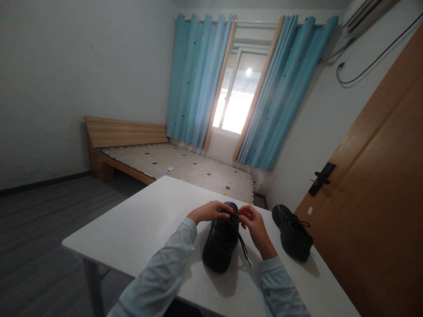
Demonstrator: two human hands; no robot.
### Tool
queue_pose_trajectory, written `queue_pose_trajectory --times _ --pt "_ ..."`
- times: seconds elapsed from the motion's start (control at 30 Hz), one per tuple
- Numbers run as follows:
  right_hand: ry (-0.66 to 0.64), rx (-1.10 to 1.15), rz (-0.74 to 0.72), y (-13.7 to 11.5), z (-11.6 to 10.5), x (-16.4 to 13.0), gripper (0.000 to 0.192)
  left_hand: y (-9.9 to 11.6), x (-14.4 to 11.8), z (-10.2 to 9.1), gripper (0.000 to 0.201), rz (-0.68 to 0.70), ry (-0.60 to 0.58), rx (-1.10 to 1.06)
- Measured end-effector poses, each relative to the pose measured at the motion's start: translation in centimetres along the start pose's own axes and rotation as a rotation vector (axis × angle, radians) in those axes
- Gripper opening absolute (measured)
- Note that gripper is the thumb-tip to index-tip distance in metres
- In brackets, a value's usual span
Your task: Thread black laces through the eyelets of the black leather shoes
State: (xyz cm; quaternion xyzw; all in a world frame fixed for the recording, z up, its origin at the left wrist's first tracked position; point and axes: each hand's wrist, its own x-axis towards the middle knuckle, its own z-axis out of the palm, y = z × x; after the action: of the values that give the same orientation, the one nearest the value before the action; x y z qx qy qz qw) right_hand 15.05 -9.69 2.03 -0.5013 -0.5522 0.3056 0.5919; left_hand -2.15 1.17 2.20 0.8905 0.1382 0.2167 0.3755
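Observation:
A black lace-up shoe [219, 248] stands on the white table in front of me, its heel end towards me. My left hand [212, 211] reaches over the shoe from the left, fingers closed at the lacing. From the right, my right hand [254, 223] pinches a black shoelace [243, 250] close to the left fingertips. One lace end hangs down beside the shoe's right side. The exact grip on the lace is partly hidden by the fingers. A matching black shoe [293, 233] rests farther right, its laces in a bow with a loop sticking out.
The white table [132, 224] extends left and forward. Beyond it stands a bed [194, 169] with a patterned mattress and a small white remote [169, 170]. A wooden door [373, 189] with a black handle is close on the right. Blue curtains [198, 83] flank the window.

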Motion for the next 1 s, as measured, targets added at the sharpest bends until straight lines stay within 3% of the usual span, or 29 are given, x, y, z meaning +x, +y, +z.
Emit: queue_pose_trajectory --times 0.23,0.53,0.77,1.0 --pt "-0.099 -0.281 -0.081 -0.1 -1.3 0.3 0.008 0.6 -0.1 -0.2 0.032 0.001 -0.01 -0.004" --pt "-0.216 -0.419 -0.112 -0.9 -2.5 0.2 0.023 0.2 0.0 -0.2 0.033 0.022 -0.02 -0.005" --pt "-0.043 -0.499 -0.188 -0.3 -3.0 0.6 0.013 -0.2 0.1 -0.1 0.035 0.054 -0.015 -0.012" --pt "0.145 -0.569 -0.205 0.2 -3.5 0.8 0.017 -0.3 0.1 -0.1 0.036 0.052 -0.014 -0.012"
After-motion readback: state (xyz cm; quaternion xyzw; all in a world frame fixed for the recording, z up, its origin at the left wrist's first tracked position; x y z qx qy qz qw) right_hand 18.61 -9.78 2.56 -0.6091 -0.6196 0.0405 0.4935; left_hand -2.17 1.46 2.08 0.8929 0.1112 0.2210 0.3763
